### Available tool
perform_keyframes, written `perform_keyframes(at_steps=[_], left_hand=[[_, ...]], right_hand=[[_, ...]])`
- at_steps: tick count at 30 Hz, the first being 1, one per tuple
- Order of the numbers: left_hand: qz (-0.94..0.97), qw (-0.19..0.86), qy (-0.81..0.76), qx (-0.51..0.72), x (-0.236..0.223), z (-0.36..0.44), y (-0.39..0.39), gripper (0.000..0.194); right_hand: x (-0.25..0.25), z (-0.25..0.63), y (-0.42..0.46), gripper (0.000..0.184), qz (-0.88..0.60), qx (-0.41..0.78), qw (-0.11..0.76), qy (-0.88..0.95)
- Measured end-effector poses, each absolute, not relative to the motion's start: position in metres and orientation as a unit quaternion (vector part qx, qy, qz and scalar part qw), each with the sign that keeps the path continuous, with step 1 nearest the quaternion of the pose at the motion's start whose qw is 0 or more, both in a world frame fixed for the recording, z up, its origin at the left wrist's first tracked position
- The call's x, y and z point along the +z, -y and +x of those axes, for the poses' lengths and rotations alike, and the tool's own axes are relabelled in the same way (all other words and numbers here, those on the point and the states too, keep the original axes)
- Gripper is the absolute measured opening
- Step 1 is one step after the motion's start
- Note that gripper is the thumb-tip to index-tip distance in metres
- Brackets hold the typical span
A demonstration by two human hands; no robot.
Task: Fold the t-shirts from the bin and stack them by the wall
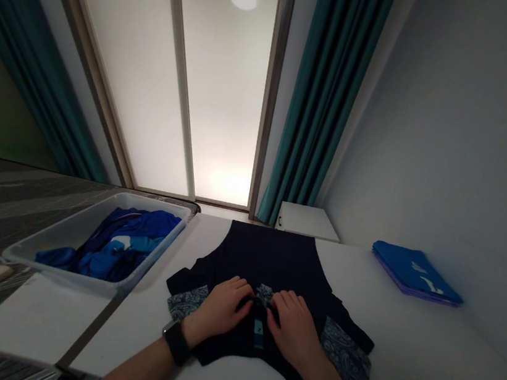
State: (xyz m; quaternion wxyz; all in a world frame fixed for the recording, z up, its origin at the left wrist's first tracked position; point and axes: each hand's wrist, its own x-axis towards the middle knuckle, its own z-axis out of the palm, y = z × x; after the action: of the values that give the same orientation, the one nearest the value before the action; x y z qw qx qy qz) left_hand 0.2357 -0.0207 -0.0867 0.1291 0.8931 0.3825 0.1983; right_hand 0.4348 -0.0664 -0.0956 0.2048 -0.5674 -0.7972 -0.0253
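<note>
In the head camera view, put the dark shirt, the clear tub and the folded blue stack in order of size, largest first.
1. Dark shirt and clear tub: unsure, since the shirt looks bigger but lies nearer the camera.
2. Folded blue stack: smallest.

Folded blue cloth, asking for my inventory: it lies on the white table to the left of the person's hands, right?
Not left: the folded blue cloth lies on the white table to the right of the left hand and right hand, as the head view shows.
</note>
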Motion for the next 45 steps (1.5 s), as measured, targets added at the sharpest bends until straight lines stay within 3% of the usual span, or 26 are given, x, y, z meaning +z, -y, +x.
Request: perform_keyframes(at_steps=[3, 8, 13, 20, 31, 39, 45], left_hand=[[0.896, 0.13, -0.383, 0.186, -0.082, 0.238, 0.024, 0.008], [0.903, 0.111, -0.387, 0.152, -0.073, 0.239, 0.03, 0.051], [0.925, 0.172, -0.317, 0.122, -0.059, 0.225, 0.029, 0.036], [0.937, 0.135, -0.311, 0.089, -0.052, 0.232, 0.039, 0.067], [0.955, 0.13, -0.257, 0.071, -0.056, 0.236, 0.042, 0.054], [0.945, 0.115, -0.288, 0.107, -0.067, 0.246, 0.036, 0.016], [0.911, 0.135, -0.355, 0.162, -0.077, 0.25, 0.035, 0.024]], right_hand=[[-0.098, 0.439, 0.063, 0.013, -0.585, 0.019, 0.245, 0.773], [-0.094, 0.442, 0.062, 0.013, -0.598, 0.06, 0.259, 0.756], [-0.09, 0.443, 0.063, 0.014, -0.605, 0.091, 0.259, 0.748], [-0.093, 0.444, 0.061, 0.016, -0.609, 0.1, 0.273, 0.738], [-0.104, 0.448, 0.058, 0.013, -0.608, 0.131, 0.3, 0.724], [-0.106, 0.449, 0.058, 0.01, -0.603, 0.134, 0.316, 0.72], [-0.105, 0.448, 0.059, 0.011, -0.604, 0.131, 0.313, 0.722]])
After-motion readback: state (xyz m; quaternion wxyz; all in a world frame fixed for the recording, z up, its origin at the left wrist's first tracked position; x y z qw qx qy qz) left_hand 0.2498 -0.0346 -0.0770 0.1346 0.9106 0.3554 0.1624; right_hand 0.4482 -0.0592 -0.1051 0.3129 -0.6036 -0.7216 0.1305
